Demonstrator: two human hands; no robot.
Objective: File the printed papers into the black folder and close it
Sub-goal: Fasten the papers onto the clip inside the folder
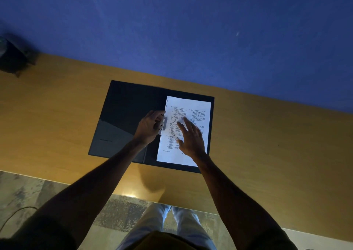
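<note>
A black folder (122, 116) lies open and flat on the wooden table. White printed papers (198, 112) rest on its right half, their left edge at the spine. My left hand (148, 128) sits at the spine, its fingers curled on the metal clip (163, 124) that sits on the papers' left edge. Flat on the middle of the top page lies my right hand (191, 137), fingers spread, holding nothing. The folder's left cover is bare.
The wooden table (267, 144) runs along a blue wall (191, 30). A dark object (11, 58) stands at the far left end of the table. The near table edge (133, 194) is close to my legs, with tiled floor below.
</note>
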